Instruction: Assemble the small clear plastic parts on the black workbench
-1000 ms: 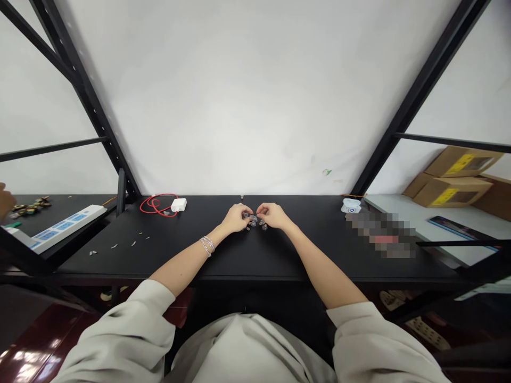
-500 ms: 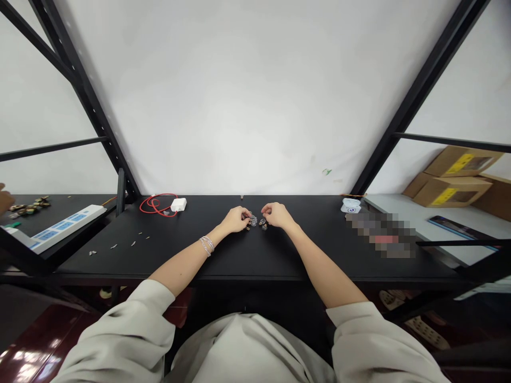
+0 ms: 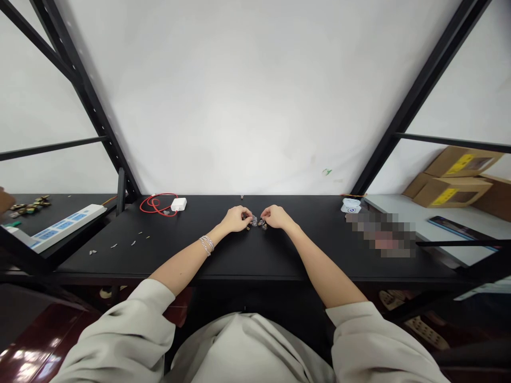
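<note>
Small clear and brownish pieces [image 3: 264,225] lie in a little cluster on the black table [image 3: 255,260], between my two hands. My left hand [image 3: 237,219] is closed in a pinch at the cluster's left side, its fingertips at a clear piece [image 3: 254,220]; what they grip is too small to name. On the other side, my right hand [image 3: 275,216] pinches with thumb and forefinger just above the pieces, and anything between those fingertips is too tiny to make out.
A white charger [image 3: 178,204] with a red cable lies at the back left, with small scraps [image 3: 133,243] nearer the front. A white case [image 3: 351,206] is at the back right. A power strip [image 3: 66,226] and part of another person's hand [image 3: 5,201] are far left.
My right hand has shifted slightly down and left, closer to the pieces. My left hand has barely moved. The other person's hand at the far left has lowered a little.
</note>
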The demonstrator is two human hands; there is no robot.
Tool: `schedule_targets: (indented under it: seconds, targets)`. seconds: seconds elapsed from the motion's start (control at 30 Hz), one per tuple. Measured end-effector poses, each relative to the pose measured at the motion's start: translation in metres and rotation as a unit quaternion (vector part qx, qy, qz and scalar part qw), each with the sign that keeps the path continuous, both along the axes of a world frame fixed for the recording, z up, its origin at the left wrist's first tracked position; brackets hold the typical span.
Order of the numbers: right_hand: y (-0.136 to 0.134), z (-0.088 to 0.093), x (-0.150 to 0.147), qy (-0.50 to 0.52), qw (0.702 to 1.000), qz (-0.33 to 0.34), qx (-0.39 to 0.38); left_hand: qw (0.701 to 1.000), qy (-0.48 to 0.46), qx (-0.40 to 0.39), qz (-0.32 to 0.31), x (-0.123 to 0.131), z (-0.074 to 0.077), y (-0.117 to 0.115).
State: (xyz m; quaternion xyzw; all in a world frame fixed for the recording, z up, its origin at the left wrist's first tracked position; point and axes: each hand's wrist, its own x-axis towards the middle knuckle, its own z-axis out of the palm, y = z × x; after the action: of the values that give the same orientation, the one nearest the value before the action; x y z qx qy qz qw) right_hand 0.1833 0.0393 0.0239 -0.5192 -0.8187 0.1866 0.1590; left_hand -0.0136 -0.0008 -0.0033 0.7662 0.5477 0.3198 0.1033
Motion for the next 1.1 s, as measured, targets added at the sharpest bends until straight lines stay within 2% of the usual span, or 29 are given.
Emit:
schedule_targets:
  seconds: [0.17,0.37,0.6,0.77,0.97,1.1]
  targets:
    - [-0.0001,0.0000,-0.0001,0.013,1.000,-0.005,0.001,0.999,0.051,-0.008,0.003,-0.0022,-0.0008,0.0002]
    - [0.0029,-0.0027,0.0010,0.026,0.999,-0.015,0.020,1.000,0.023,-0.016,-0.002,-0.0014,-0.0038,0.0029]
    - [0.0017,-0.0020,0.0008,0.027,0.999,-0.015,-0.014,1.000,-0.009,-0.021,0.010,0.0003,-0.0033,0.0021]
    - [0.0014,-0.0021,0.0002,0.035,0.999,-0.004,-0.009,1.000,-0.013,-0.005,0.013,0.0010,-0.0034,0.0028]
    - [0.0002,-0.0035,-0.0014,0.110,0.993,0.043,0.020,0.999,-0.034,-0.024,-0.007,0.0011,0.0006,-0.0014]
    - [-0.0028,-0.0021,-0.0023,0.100,0.991,0.091,-0.013,0.998,-0.048,-0.040,-0.012,0.0012,0.0032,-0.0038]
